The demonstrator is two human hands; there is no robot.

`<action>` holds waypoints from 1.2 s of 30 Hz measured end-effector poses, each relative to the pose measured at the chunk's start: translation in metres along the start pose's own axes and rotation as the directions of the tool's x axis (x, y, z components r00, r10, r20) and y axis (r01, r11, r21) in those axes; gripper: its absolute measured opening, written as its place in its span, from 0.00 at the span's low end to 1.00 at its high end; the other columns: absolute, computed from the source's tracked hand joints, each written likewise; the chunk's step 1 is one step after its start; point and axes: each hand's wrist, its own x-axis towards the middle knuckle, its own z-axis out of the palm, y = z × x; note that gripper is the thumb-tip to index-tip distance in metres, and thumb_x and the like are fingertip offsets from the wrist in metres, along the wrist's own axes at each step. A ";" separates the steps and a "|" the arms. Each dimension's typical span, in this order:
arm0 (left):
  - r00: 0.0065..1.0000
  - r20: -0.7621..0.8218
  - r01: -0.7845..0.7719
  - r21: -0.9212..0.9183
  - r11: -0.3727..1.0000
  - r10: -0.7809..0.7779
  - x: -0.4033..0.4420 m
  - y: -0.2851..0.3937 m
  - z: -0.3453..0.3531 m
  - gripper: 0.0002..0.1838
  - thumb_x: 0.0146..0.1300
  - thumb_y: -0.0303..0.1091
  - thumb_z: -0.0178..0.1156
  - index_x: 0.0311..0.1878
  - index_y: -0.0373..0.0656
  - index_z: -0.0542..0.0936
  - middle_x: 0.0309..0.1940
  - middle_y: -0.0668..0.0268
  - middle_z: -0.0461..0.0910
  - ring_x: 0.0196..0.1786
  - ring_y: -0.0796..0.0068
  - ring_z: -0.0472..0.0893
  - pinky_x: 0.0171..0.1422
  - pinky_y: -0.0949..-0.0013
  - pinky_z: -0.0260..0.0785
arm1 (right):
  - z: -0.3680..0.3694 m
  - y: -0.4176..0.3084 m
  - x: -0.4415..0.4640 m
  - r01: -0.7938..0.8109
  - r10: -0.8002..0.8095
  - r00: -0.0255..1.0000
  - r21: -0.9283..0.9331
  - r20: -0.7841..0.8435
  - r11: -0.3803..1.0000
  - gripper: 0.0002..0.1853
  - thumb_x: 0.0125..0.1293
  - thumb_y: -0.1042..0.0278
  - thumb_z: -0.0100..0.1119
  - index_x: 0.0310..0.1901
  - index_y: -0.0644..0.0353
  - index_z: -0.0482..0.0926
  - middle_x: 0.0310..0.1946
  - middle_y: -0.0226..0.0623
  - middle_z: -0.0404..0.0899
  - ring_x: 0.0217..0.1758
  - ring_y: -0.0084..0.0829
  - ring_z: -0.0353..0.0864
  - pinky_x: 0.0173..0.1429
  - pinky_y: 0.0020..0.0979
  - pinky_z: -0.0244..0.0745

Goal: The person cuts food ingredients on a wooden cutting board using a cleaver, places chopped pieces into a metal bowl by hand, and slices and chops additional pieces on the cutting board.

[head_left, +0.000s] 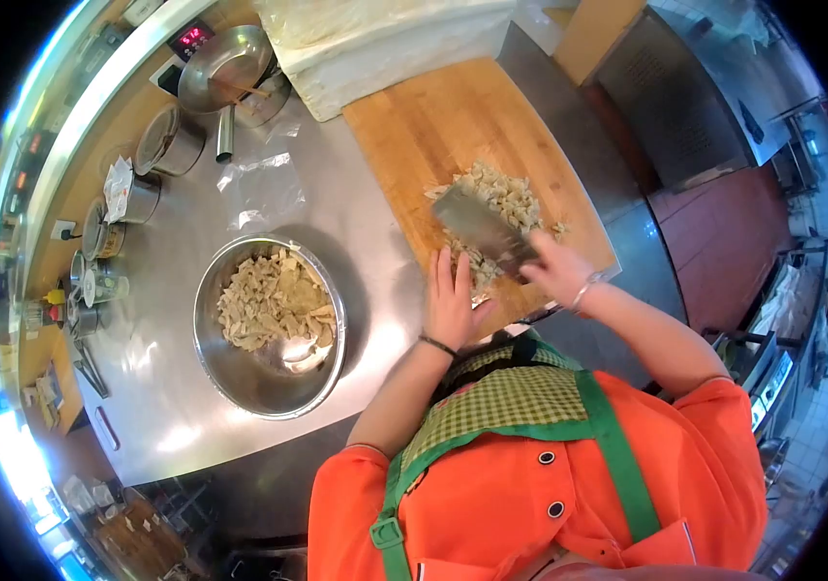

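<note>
The steel mixing bowl (203, 334) of pale pieces (264, 295) sat left on the table (157, 281), presumably within easy reach. The left hand's (450, 305) fingers lay slightly apart, perhaps steadying; contact was unclear. The cleaver (477, 225) crossed the chopped heap (506, 194) on the wooden cutting board (419, 116), the right hand's (559, 271) fingers clamped on its handle end for control.

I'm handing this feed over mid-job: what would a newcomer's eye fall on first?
Probably the orange shirt and green checked apron at the bottom. Above, the right hand holds a broad cleaver amid chopped pale pieces on the wooden board. Left of that sits a steel bowl of similar pieces.
</note>
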 end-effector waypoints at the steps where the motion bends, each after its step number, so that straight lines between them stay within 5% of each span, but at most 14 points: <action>1: 1.000 -0.006 -0.002 0.002 1.000 0.002 0.012 0.002 -0.001 0.48 0.44 0.46 0.70 0.65 0.37 0.56 0.65 0.44 0.51 0.65 0.39 0.55 0.66 0.50 0.55 | -0.002 0.031 0.002 0.001 0.015 0.993 0.134 -0.119 0.991 0.19 0.58 0.66 0.56 0.48 0.60 0.64 0.32 0.48 0.78 0.34 0.46 0.78 0.35 0.42 0.72; 2: 0.998 0.043 0.046 0.079 0.996 -0.050 0.025 0.008 -0.005 0.50 0.44 0.49 0.69 0.66 0.37 0.55 0.66 0.44 0.50 0.66 0.38 0.53 0.67 0.48 0.51 | -0.003 0.060 0.006 0.020 0.045 0.971 0.269 -0.233 0.963 0.19 0.57 0.67 0.58 0.47 0.61 0.65 0.30 0.44 0.78 0.29 0.40 0.80 0.31 0.38 0.73; 4: 0.982 0.128 0.114 0.191 0.975 -0.140 0.041 0.011 -0.003 0.52 0.45 0.57 0.66 0.68 0.39 0.53 0.68 0.45 0.45 0.69 0.39 0.47 0.69 0.41 0.41 | -0.036 0.070 -0.001 -0.288 0.391 0.898 0.403 -0.200 0.868 0.18 0.56 0.71 0.59 0.47 0.61 0.66 0.27 0.37 0.77 0.17 0.27 0.73 0.21 0.30 0.69; 5: 0.983 0.125 0.112 0.190 0.975 -0.137 0.048 0.011 0.000 0.52 0.45 0.57 0.66 0.68 0.39 0.53 0.68 0.45 0.45 0.69 0.39 0.47 0.69 0.41 0.41 | -0.038 0.091 -0.001 -0.268 0.430 0.881 0.539 -0.200 0.799 0.15 0.58 0.71 0.58 0.45 0.62 0.67 0.24 0.34 0.74 0.11 0.22 0.66 0.15 0.26 0.64; 7: 0.976 0.157 0.111 0.238 0.965 -0.151 0.057 0.011 0.006 0.51 0.45 0.58 0.65 0.68 0.43 0.53 0.68 0.46 0.45 0.69 0.39 0.47 0.69 0.41 0.41 | -0.037 0.127 0.000 -0.297 0.469 0.870 0.600 -0.151 0.743 0.15 0.59 0.71 0.58 0.45 0.62 0.66 0.24 0.34 0.74 0.11 0.23 0.67 0.15 0.26 0.64; 11: 0.977 0.159 0.109 0.217 0.970 -0.145 0.067 0.017 0.017 0.50 0.46 0.57 0.65 0.69 0.48 0.54 0.69 0.47 0.45 0.69 0.40 0.47 0.69 0.41 0.41 | -0.013 0.146 0.004 -0.278 0.455 0.887 0.692 -0.082 0.666 0.15 0.59 0.70 0.58 0.45 0.62 0.66 0.23 0.34 0.74 0.11 0.23 0.67 0.16 0.26 0.64; 17: 0.975 -0.081 0.208 0.040 0.977 -0.205 0.068 0.045 0.044 0.46 0.47 0.56 0.64 0.68 0.52 0.56 0.69 0.48 0.46 0.69 0.39 0.46 0.69 0.41 0.42 | 0.023 0.078 0.019 -0.285 0.289 0.954 0.561 0.084 0.778 0.17 0.59 0.68 0.56 0.47 0.60 0.63 0.22 0.35 0.74 0.13 0.26 0.72 0.17 0.28 0.67; 22: 0.962 -0.174 0.221 0.041 0.974 -0.211 0.072 0.056 0.051 0.36 0.49 0.50 0.64 0.62 0.53 0.67 0.66 0.49 0.53 0.67 0.39 0.52 0.66 0.38 0.45 | 0.045 0.056 0.010 -0.249 0.225 0.967 0.627 0.120 0.738 0.17 0.56 0.73 0.52 0.47 0.60 0.62 0.24 0.37 0.74 0.13 0.27 0.72 0.17 0.29 0.69; 28: 0.941 -0.309 0.100 -0.145 0.984 -0.141 0.068 0.054 0.056 0.27 0.52 0.45 0.62 0.57 0.54 0.72 0.63 0.50 0.59 0.62 0.37 0.58 0.62 0.41 0.54 | 0.047 0.056 -0.005 -0.160 0.132 0.986 0.763 0.098 0.626 0.17 0.56 0.73 0.52 0.47 0.60 0.63 0.23 0.34 0.72 0.13 0.26 0.71 0.17 0.27 0.67; 36: 0.913 -0.394 0.045 -0.149 0.988 -0.101 0.064 0.068 0.034 0.25 0.49 0.37 0.64 0.54 0.52 0.74 0.61 0.53 0.62 0.61 0.41 0.61 0.62 0.47 0.58 | 0.047 0.048 -0.020 -0.146 0.199 0.980 0.711 0.008 0.688 0.23 0.59 0.76 0.49 0.57 0.57 0.60 0.26 0.34 0.74 0.13 0.22 0.69 0.14 0.24 0.63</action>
